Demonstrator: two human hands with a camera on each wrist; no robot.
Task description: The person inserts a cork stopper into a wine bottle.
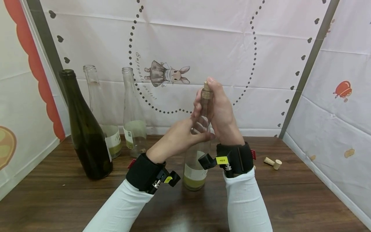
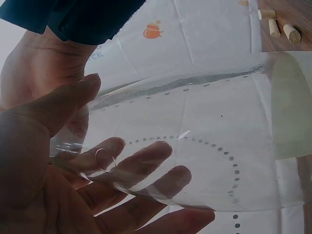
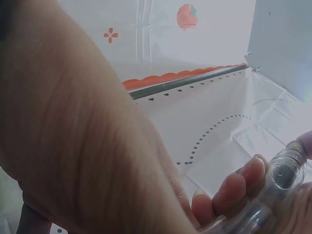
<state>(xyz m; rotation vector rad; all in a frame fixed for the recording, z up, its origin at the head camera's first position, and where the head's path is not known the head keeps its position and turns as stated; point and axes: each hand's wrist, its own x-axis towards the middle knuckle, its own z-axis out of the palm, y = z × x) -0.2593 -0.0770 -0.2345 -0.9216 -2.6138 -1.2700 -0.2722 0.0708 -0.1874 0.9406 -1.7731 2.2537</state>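
Observation:
A clear glass bottle with a white and green label stands upright on the wooden table. A light cork sits in its mouth and partly sticks out. My left hand holds the bottle below the neck, its thumb in front; through the glass in the left wrist view, the fingers show curving along the far side. Higher up, my right hand wraps round the neck, with its thumb at the top of the cork. The right wrist view has the bottle's neck at lower right, beside curled fingertips.
A dark green bottle stands at the left, with two clear bottles behind and beside it. Loose corks lie on the table to the right. A printed white cloth hangs behind.

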